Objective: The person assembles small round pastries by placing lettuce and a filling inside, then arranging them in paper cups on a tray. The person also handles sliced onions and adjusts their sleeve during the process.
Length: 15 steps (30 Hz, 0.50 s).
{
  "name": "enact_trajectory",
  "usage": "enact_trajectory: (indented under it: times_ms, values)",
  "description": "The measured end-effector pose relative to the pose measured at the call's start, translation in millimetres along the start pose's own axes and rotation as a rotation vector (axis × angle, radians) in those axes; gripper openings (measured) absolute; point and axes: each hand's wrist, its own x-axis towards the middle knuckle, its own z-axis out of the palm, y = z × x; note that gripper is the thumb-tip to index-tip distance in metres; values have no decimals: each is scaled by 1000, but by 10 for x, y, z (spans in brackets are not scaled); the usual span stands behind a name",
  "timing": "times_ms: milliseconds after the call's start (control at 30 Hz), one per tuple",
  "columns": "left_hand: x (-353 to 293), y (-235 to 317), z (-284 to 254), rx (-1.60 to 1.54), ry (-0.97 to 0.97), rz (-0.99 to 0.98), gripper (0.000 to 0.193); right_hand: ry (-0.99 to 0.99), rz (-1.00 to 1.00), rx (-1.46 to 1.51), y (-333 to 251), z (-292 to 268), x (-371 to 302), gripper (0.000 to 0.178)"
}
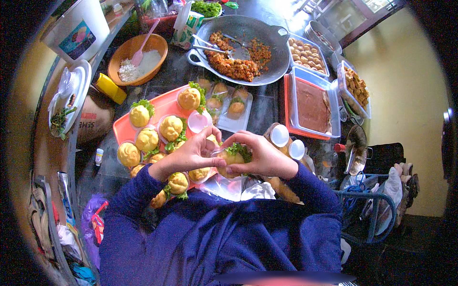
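In front of my chest, my left hand [183, 155] and my right hand [267, 155] close round a yellow choux puff [230, 159] with green lettuce [238, 150] sticking out of its top. Shiny clear plastic seems to surround the puff, though my fingers hide part of it. My two thumbs nearly meet on its near side. Under and left of my hands lies an orange tray [122, 127] of several lettuce-filled puffs in white paper cups. An empty paper cup [199, 122] sits on it. Just beyond, a white tray [242, 125] bears several puffs in clear packs.
A large wok [280, 52] of orange filling with metal utensils stands at the back. Left of it is an orange bowl [162, 52] with a pink spoon. At right are a container of brown cream [310, 107], boxes of puffs [307, 55] and stacked paper cups [279, 136].
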Motion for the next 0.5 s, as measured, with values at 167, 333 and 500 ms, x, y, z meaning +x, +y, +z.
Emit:
enact_trajectory:
  times_ms: [167,333,500]
  values:
    - [58,40,7,65,54,51,53,-81,114,-105,-61,-92,43,49]
    - [65,5,-50,-19,122,78,57,18,104,120,-103,-81,53,67]
    - [83,-54,-51,56,178,139,64,128,32,65,-136,47,-13,87]
